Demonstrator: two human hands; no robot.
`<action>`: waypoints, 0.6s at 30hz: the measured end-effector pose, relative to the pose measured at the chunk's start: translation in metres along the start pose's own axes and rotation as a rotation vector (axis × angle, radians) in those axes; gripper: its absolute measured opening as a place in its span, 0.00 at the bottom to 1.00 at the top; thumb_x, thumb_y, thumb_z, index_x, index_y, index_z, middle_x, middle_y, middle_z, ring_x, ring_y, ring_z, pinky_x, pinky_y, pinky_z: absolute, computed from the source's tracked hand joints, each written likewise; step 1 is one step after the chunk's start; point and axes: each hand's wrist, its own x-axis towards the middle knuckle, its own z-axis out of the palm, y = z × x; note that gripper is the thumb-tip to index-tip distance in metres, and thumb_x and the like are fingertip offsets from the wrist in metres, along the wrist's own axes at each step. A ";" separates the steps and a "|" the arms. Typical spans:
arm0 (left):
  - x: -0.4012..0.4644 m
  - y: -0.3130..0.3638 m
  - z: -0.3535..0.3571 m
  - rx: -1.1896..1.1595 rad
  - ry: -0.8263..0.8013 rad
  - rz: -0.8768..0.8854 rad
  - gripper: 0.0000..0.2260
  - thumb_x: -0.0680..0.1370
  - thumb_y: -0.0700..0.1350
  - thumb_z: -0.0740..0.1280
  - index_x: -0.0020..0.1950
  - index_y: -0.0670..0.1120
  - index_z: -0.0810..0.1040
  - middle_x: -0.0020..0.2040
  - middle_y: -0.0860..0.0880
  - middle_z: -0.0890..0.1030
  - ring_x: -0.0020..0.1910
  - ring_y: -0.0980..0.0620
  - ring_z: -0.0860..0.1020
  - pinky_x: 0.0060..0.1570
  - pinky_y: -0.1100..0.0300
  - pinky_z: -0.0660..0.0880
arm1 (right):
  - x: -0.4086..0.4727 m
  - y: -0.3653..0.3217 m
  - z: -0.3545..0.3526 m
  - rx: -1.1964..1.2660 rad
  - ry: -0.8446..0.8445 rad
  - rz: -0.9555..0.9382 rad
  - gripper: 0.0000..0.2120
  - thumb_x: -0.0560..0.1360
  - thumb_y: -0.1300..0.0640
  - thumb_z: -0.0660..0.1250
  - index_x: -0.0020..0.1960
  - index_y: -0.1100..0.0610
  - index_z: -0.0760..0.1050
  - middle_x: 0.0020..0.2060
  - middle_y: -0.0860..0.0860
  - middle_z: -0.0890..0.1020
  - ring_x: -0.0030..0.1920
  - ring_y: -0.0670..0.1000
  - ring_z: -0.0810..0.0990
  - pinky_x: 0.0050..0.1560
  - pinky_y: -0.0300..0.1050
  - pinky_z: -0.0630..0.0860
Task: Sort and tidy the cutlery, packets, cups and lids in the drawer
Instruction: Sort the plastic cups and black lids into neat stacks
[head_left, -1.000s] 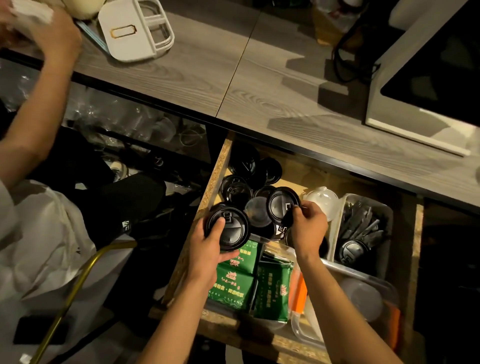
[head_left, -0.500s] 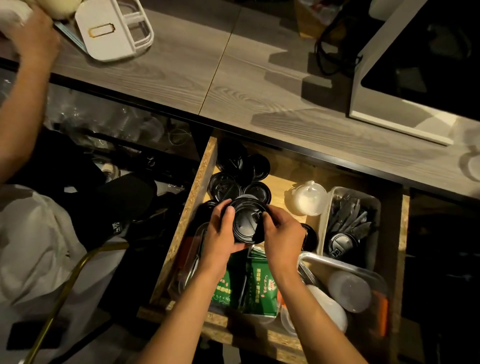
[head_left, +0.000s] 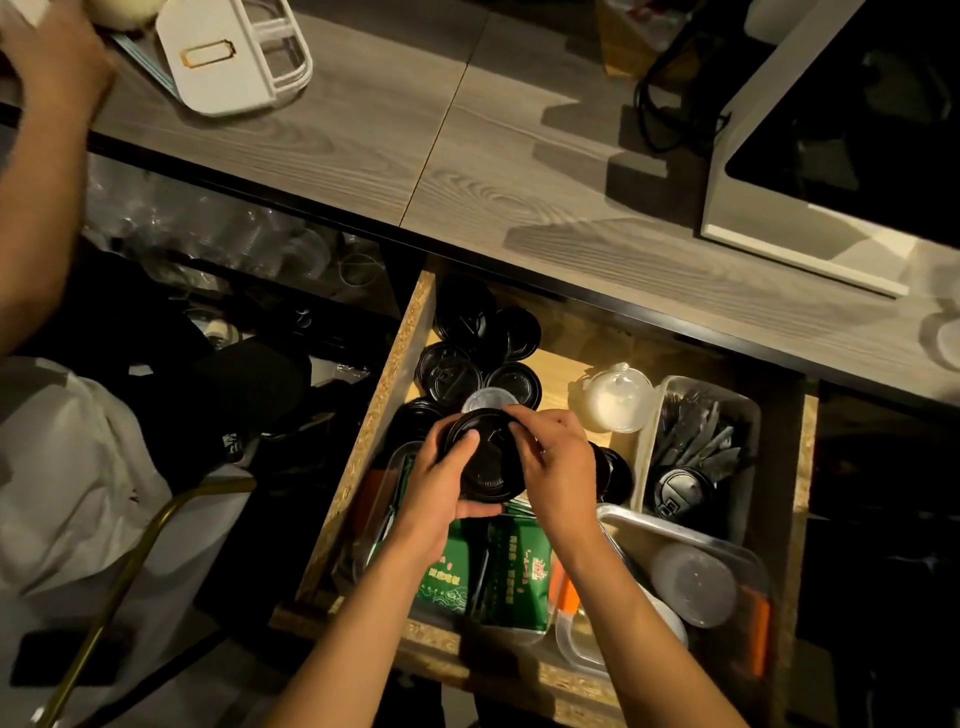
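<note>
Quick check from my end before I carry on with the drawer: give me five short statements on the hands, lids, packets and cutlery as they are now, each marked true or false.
1. Both hands hold the black lids. True: the left hand and right hand grip the stack of black lids.
2. The green packets lie on the countertop. False: the green packets are in the drawer, at its front.
3. Loose black lids lie at the drawer's back left. True: see.
4. The cutlery bin holds no lid. False: a black lid sits in the clear cutlery bin.
5. The drawer is closed. False: it is pulled open.
</note>
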 end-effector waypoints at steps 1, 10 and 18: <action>-0.001 0.002 -0.001 0.003 -0.010 -0.008 0.10 0.81 0.49 0.66 0.62 0.57 0.76 0.63 0.45 0.77 0.58 0.42 0.80 0.37 0.49 0.82 | 0.003 0.000 -0.002 0.008 -0.031 -0.022 0.13 0.78 0.62 0.68 0.60 0.53 0.82 0.46 0.50 0.77 0.45 0.39 0.74 0.51 0.24 0.68; 0.005 0.003 -0.020 -0.001 0.140 0.030 0.14 0.81 0.47 0.67 0.67 0.53 0.74 0.65 0.45 0.75 0.59 0.40 0.79 0.32 0.52 0.81 | 0.019 0.004 0.006 0.479 -0.114 0.228 0.08 0.80 0.57 0.65 0.56 0.48 0.80 0.51 0.45 0.84 0.54 0.43 0.81 0.58 0.44 0.78; 0.024 0.011 -0.038 -0.013 0.259 0.091 0.17 0.82 0.46 0.65 0.71 0.51 0.71 0.66 0.45 0.73 0.59 0.40 0.78 0.34 0.53 0.82 | 0.062 0.058 0.041 0.065 -0.198 0.504 0.22 0.76 0.58 0.72 0.67 0.62 0.74 0.61 0.56 0.81 0.61 0.56 0.79 0.61 0.45 0.73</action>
